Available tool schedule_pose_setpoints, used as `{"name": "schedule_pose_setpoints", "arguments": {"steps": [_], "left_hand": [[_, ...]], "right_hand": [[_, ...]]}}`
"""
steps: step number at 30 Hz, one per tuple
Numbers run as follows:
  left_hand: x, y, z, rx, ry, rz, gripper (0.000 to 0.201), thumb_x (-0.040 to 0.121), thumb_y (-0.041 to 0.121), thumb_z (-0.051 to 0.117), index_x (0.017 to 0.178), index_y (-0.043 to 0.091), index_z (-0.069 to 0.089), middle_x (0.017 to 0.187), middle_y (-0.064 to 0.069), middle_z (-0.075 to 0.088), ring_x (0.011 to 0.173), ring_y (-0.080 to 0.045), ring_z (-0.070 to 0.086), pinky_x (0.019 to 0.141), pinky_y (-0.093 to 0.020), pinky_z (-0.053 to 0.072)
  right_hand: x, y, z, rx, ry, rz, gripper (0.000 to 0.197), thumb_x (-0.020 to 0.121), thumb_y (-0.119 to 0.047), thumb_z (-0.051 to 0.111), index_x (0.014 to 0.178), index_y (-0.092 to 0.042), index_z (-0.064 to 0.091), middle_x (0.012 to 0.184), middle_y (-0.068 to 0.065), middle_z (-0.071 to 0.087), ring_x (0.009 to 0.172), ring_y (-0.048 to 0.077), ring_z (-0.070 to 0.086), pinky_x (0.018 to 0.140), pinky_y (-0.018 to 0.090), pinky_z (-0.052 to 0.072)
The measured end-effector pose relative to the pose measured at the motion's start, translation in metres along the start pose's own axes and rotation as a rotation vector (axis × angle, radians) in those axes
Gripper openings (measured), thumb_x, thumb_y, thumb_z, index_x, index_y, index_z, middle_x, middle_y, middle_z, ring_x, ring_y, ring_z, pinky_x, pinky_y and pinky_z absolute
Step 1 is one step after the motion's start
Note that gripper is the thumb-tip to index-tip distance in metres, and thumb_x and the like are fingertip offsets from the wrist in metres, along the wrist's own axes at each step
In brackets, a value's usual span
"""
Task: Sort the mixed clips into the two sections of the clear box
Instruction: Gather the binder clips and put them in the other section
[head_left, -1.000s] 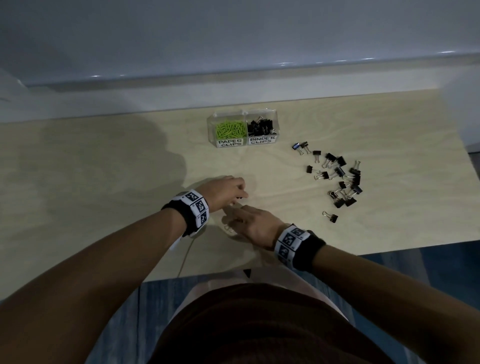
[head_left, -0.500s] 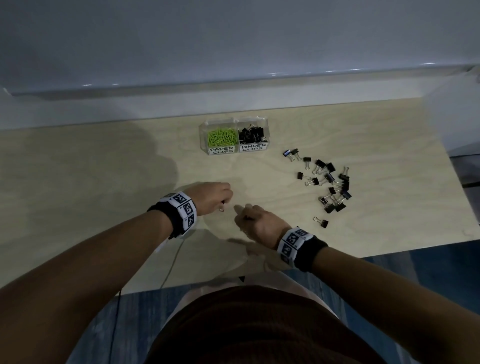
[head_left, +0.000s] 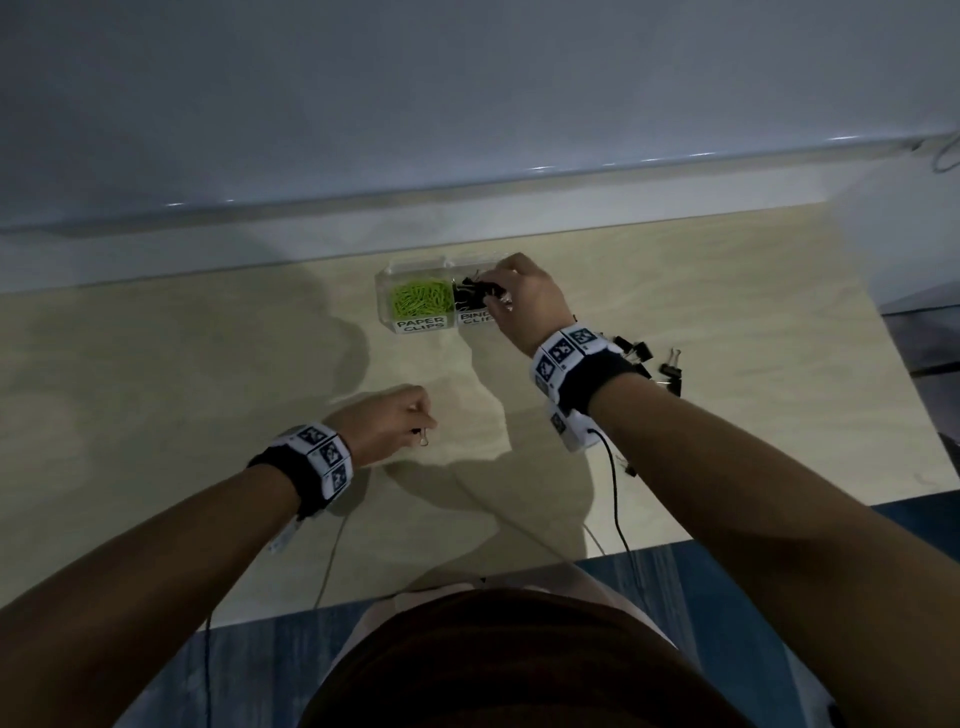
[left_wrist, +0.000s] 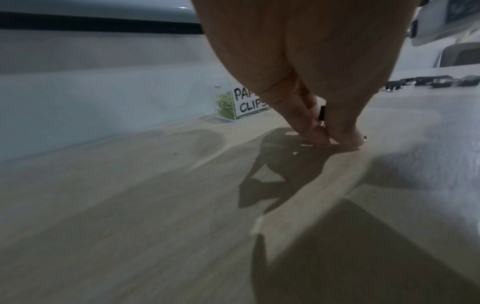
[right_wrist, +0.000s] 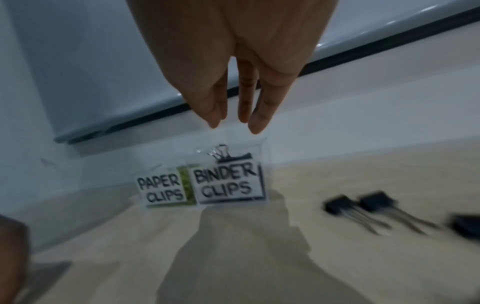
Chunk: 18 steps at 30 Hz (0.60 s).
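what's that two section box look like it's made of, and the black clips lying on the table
Clear box: likely glossy clear plastic, perhaps acrylic; the green paper clips show through its walls. Loose binder clips: black bodies with thin handles that read as wire; probably painted metal, though the blur leaves the finish open.

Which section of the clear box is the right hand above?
The section labelled BINDER CLIPS, the right-hand one with black clips inside. The right hand is over it; the section labelled PAPER CLIPS holds green clips and has no hand above it.
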<state>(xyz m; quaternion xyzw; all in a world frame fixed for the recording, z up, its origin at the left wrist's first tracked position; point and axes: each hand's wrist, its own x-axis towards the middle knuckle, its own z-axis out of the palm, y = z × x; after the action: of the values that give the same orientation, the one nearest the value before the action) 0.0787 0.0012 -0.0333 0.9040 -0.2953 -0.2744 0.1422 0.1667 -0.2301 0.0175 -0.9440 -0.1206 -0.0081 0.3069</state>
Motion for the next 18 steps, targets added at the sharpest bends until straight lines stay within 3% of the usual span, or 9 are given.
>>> {"name": "schedule_pose_setpoints", "arguments": {"steps": [1, 3, 5, 7, 9, 12, 15, 18], "left_hand": [[-0.001, -0.002, 0.001, 0.009, -0.01, 0.007, 0.018, 0.087, 0.011, 0.062, 0.104, 0.009, 0.062, 0.108, 0.001, 0.059, 0.092, -0.015, 0.063, 0.077, -0.009, 0.041], [0.002, -0.008, 0.005, 0.047, -0.017, 0.087, 0.016, 0.082, 0.004, 0.064, 0.097, 0.004, 0.065, 0.106, -0.009, 0.06, 0.089, -0.022, 0.065, 0.081, -0.027, 0.053], [0.004, -0.012, 0.006, 0.125, -0.047, 0.129, 0.011, 0.086, 0.007, 0.058, 0.094, 0.004, 0.065, 0.104, -0.012, 0.06, 0.092, -0.026, 0.062, 0.081, -0.038, 0.054], [0.008, -0.008, 0.003, 0.218, -0.037, 0.159, 0.029, 0.096, 0.024, 0.041, 0.086, 0.007, 0.063, 0.096, -0.009, 0.06, 0.086, -0.026, 0.061, 0.074, -0.036, 0.054], [0.009, -0.004, -0.006, 0.213, -0.057, 0.135, 0.035, 0.096, 0.035, 0.039, 0.086, 0.007, 0.059, 0.094, -0.008, 0.056, 0.079, -0.023, 0.057, 0.073, -0.036, 0.049], [0.014, 0.0, -0.014, 0.127, -0.061, 0.079, 0.022, 0.091, 0.027, 0.056, 0.086, 0.005, 0.056, 0.093, -0.009, 0.054, 0.08, -0.024, 0.053, 0.076, -0.036, 0.045], [0.016, 0.006, -0.023, -0.013, -0.088, 0.029, 0.016, 0.088, 0.02, 0.058, 0.077, 0.011, 0.051, 0.081, -0.006, 0.055, 0.076, -0.023, 0.055, 0.07, -0.037, 0.046], [0.032, 0.019, -0.044, -0.132, 0.054, 0.007, 0.014, 0.087, 0.021, 0.059, 0.077, 0.018, 0.05, 0.076, 0.004, 0.055, 0.068, -0.014, 0.051, 0.062, -0.026, 0.04]], "right_hand": [[-0.003, 0.01, -0.001, -0.016, 0.007, 0.035, 0.027, 0.082, -0.004, 0.059, 0.107, -0.009, 0.067, 0.108, 0.015, 0.06, 0.093, 0.031, 0.059, 0.08, 0.033, 0.052], [-0.015, 0.032, -0.006, -0.071, -0.015, 0.162, 0.032, 0.084, -0.002, 0.053, 0.111, -0.013, 0.065, 0.115, 0.012, 0.058, 0.103, 0.031, 0.054, 0.085, 0.037, 0.052], [-0.026, 0.054, -0.012, -0.152, -0.092, 0.282, 0.037, 0.084, -0.005, 0.05, 0.118, -0.018, 0.061, 0.124, 0.011, 0.052, 0.11, 0.033, 0.046, 0.089, 0.043, 0.05], [-0.033, 0.066, -0.015, -0.211, -0.212, 0.331, 0.04, 0.085, -0.013, 0.05, 0.124, -0.023, 0.055, 0.131, 0.01, 0.046, 0.114, 0.036, 0.041, 0.092, 0.046, 0.047], [-0.034, 0.073, -0.011, -0.271, -0.304, 0.303, 0.041, 0.085, -0.016, 0.05, 0.125, -0.026, 0.052, 0.133, 0.009, 0.043, 0.114, 0.037, 0.039, 0.09, 0.045, 0.047], [-0.032, 0.075, 0.0, -0.352, -0.387, 0.273, 0.036, 0.086, -0.011, 0.049, 0.119, -0.024, 0.056, 0.131, 0.009, 0.044, 0.111, 0.034, 0.039, 0.086, 0.039, 0.045], [-0.033, 0.075, 0.002, -0.283, -0.323, 0.296, 0.03, 0.087, -0.002, 0.05, 0.111, -0.013, 0.062, 0.119, 0.01, 0.046, 0.106, 0.033, 0.041, 0.081, 0.038, 0.044], [-0.033, 0.078, 0.001, -0.205, -0.301, 0.331, 0.023, 0.085, -0.005, 0.053, 0.103, -0.011, 0.066, 0.109, 0.011, 0.048, 0.1, 0.035, 0.044, 0.078, 0.039, 0.045]]}}
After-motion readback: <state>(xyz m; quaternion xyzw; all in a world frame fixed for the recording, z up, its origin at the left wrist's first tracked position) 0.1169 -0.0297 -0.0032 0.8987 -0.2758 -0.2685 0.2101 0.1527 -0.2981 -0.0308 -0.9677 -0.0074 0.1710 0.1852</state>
